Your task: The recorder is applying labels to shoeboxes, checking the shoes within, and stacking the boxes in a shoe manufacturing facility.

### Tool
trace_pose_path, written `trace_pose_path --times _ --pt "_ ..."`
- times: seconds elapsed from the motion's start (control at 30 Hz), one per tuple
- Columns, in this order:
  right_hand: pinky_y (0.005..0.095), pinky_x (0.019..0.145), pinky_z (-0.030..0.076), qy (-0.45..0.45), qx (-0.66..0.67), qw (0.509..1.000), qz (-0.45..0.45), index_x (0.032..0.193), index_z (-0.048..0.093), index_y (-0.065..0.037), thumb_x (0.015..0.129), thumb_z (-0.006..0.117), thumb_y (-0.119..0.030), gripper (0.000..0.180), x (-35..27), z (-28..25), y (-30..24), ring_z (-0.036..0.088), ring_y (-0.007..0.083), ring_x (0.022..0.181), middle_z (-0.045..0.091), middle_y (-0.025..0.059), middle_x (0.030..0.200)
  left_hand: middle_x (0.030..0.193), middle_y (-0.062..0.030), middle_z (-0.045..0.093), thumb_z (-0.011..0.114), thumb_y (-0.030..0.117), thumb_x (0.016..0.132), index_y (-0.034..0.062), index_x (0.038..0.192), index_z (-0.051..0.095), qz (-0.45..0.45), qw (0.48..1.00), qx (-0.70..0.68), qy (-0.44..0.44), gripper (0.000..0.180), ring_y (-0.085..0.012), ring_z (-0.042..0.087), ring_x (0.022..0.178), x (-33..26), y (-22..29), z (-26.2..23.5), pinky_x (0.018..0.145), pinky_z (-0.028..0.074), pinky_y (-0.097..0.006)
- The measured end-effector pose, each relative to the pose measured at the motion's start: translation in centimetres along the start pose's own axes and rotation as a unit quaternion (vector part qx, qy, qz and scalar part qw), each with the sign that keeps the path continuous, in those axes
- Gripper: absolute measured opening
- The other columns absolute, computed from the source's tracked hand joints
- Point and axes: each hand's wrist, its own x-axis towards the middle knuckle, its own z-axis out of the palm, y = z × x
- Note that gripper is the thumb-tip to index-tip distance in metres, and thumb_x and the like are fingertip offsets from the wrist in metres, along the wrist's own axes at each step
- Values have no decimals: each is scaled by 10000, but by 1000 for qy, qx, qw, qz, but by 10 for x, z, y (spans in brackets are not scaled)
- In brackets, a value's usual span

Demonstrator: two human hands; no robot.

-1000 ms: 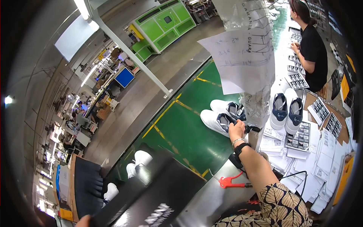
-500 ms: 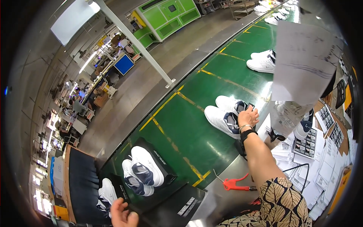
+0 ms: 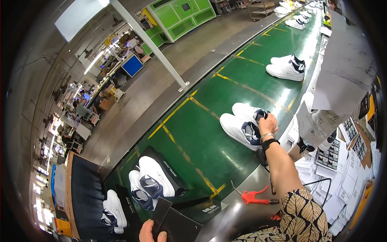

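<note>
"Sneakers (image 3: 235,128), white with navy linings, are standing as a pair on the green conveyor belt (image 3: 189,151), toes pointing left. Is your right hand (image 3: 267,124) gripping one?"

"Your right fingers are lying bent over the heel collars, but their tips are hiding from view, so we cannot tell whether you are pinching or only touching."

"How are you handling them well?"

"Probably by touching the dark collars lightly and sparing the white uppers, which are likely showing smudges easily. Your black wristband (image 3: 271,144) is sitting just beside the near heel, so you are wise to be lifting it clear."

"And your left hand (image 3: 152,232)?"

"Thumb and finger are standing apart beside a black box panel (image 3: 179,228); whether you are gripping it, we cannot tell. Its corner is sitting close to another white pair (image 3: 159,173), so you are wanting care there. A red air gun (image 3: 254,197) is showing against the metal desk (image 3: 229,218), just left of your right forearm."
</note>
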Motion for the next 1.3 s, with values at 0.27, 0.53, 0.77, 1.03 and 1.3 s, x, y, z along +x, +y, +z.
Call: trace_pose_path --times 0.27,0.53,0.77,1.03,1.3 --pt "379 865 410 -241 450 836 -201 1283 370 -2 795 546 -150 539 -99 -36 -61 499 237 1060 443 171 1237 1204 -198 468 597 128 796 3 1109 520 190 980 45 28 346 -351 441 1115 -2 13 1 939 356 -409" --pt "314 820 447 -698 455 504 -229 1392 77 -48 872 494 -122 671 -264 -200 -59 548 218 1005 370 199 1300 1119 -154 515 675 289 706 10 1108 517 69 994 -81 -28 514 -308 435 1091 -2 22 -2 946 329 -384" --pt "292 799 472 -686 370 503 -373 1366 165 -10 820 570 -34 681 -284 -226 -24 577 218 993 458 208 1220 1050 -15 576 693 324 716 78 767 661 -2 977 -213 27 253 -212 414 1108 -20 31 16 985 136 -463" --pt "246 738 462 -589 294 584 -475 1197 455 7 760 664 -128 503 -271 -210 -44 560 114 831 565 98 1018 1038 16 576 691 270 710 101 664 611 36 984 -174 28 193 -222 395 1136 -26 42 26 987 65 -531" --pt "166 585 412 -655 205 611 -395 934 565 -1 734 695 -82 252 -266 -213 -51 506 23 675 582 -15 766 1053 -5 553 697 269 696 92 633 584 66 993 -98 5 219 -260 361 1147 -22 43 29 987 88 -507"
